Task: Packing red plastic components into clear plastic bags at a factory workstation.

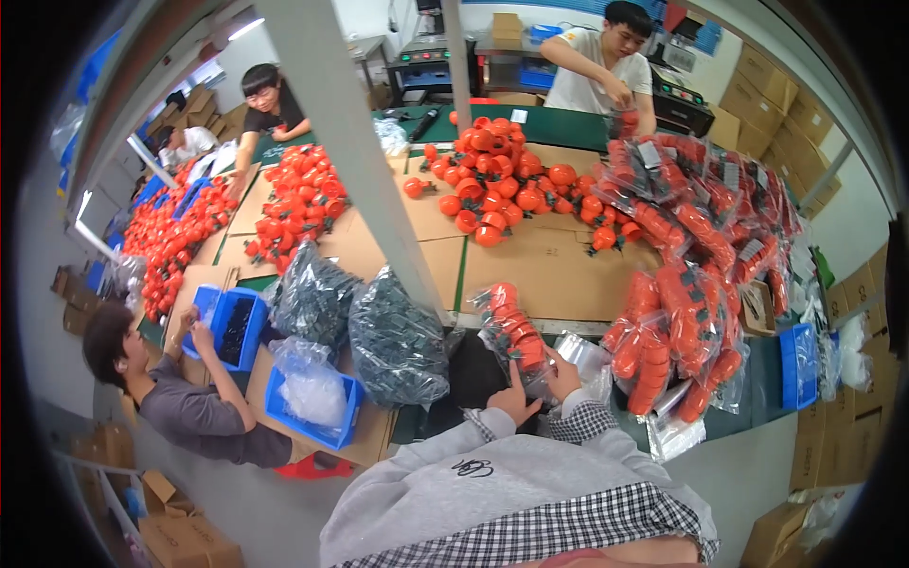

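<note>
"Reading from the hands outward, what do you get on the grip?"

"I see the left hand [516, 405] with its index finger straight out against the near end of a clear plastic bag of nested orange-red cups [517, 327], its other fingers curled. The right hand [562, 376] meets that same end from the right, fingers bent toward it. Both seem to touch the film, but I cannot tell how far either is closed, or whether the plastic is pinched."

"Which way does the bag lie from there?"

"Ahead of the fingertips. Its long axis runs away from the grey sweatshirt [473, 492], the far end leaning left."

"Which hand is nearer?"

"Neither clearly. I judge that what matters is the near end sitting between them: left finger on its left side, right fingers on its right, with the row of cups stretching out beyond both."

"And around it?"

"Just right of the bag I have silvery film [587, 360], then a heap of filled bags [682, 312]. To its left is a black item [471, 371] I can't identify, then a bulging bag of dark pieces [393, 336]. Farther out, across the cardboard [559, 284], lie loose orange-red cups [492, 175]."
</note>
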Motion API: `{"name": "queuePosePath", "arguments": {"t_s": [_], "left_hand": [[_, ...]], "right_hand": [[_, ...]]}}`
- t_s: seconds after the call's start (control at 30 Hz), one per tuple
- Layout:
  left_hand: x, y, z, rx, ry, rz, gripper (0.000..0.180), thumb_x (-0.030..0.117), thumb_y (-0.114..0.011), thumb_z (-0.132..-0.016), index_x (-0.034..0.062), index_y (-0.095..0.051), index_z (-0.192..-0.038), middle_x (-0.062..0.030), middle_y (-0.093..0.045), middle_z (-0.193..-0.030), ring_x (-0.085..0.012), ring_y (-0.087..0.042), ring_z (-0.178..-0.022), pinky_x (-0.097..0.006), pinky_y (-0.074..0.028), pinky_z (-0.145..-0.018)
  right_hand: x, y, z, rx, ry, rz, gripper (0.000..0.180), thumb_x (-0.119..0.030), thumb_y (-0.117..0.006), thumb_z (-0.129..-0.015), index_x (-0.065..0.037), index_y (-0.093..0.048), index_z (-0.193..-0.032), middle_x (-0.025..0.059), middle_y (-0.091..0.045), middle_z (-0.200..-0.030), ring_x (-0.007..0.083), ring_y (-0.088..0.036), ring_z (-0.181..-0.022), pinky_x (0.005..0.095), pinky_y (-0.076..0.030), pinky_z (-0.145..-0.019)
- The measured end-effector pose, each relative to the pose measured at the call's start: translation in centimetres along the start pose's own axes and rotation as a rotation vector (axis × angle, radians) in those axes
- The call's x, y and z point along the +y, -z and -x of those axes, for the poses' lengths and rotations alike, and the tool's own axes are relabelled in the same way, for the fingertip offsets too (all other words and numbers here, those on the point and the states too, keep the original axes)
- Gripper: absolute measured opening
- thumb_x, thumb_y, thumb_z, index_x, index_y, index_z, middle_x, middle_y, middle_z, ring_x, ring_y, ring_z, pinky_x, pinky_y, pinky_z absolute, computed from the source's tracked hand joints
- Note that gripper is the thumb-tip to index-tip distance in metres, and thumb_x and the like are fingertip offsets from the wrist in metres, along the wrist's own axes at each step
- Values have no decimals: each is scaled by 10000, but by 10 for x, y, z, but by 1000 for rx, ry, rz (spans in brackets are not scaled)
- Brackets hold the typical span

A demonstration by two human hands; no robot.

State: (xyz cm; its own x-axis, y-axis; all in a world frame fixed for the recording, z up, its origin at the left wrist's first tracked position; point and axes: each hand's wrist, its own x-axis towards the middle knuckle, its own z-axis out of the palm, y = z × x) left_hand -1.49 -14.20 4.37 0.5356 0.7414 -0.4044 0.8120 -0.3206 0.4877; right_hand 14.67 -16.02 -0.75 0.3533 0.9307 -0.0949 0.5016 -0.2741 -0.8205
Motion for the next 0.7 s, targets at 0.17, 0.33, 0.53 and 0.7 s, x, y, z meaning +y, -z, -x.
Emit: {"name": "queuePosePath", "arguments": {"t_s": [0.17,0.33,0.53,0.7], "left_hand": [[-23,-5,-13,202,60,145,833,237,-524,-787,-34,12,-1364,-231,-616,-701,-384,-610,-613,-479,-494,-592],[-36,27,-16,501,-84,506,554,72,-490,-779,34,-308,-1301,-267,-591,-720,-429,-582,-658,-516,-468,-626],[-3,135,5,607,-325,891,292,26,-428,-861,-12,-543,-1127,-71,-548,-549,-121,-542,-452,-240,-456,-441],[25,179,73,332,-283,995,300,21,-406,-846,-35,-561,-1097,-67,-554,-553,-117,-537,-449,-224,-447,-433]], "right_hand": [[-33,2,-12,95,190,-52,341,-71,-574,-792,-113,-569,-1131,158,-609,-720,232,-597,-620,317,-473,-602],[-74,20,-37,106,191,100,199,-144,-573,-812,-30,-600,-972,163,-604,-697,279,-589,-612,354,-452,-568],[-154,69,-50,122,325,-208,217,-172,-584,-819,32,-607,-887,133,-558,-618,154,-545,-563,310,-419,-526],[-225,135,22,132,399,-5,177,-133,-579,-794,8,-635,-885,137,-576,-618,166,-564,-548,288,-430,-527]]}}
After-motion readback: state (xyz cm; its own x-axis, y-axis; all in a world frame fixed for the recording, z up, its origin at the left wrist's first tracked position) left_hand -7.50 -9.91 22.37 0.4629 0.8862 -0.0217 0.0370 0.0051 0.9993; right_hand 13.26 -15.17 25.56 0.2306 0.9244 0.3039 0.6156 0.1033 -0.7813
